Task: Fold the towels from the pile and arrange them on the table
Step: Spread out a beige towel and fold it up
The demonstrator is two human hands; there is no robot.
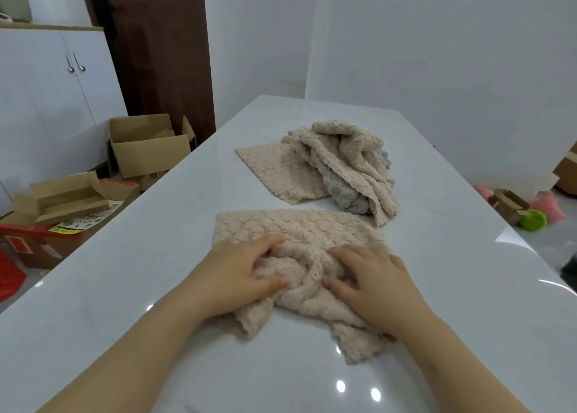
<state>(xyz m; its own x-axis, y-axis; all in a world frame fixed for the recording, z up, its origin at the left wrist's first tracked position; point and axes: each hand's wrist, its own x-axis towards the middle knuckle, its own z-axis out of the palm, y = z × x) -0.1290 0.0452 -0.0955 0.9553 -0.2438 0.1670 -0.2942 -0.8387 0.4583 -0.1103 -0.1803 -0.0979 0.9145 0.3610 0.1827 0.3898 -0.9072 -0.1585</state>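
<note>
Towel (pixel 299 228) lying bunched on the white table (pixel 156 256), both hands pressing on it.

Its far half is lying flat while the near half is crumpling between the left hand (pixel 237 272) and the right hand (pixel 371 278), which are resting apart, fingers spread and curling into the fabric. Beyond it, near the table's middle, the pile (pixel 340 169) of beige and grey towels is sitting just clear. Cardboard boxes (pixel 146 144) are standing on the floor at the left.
</note>
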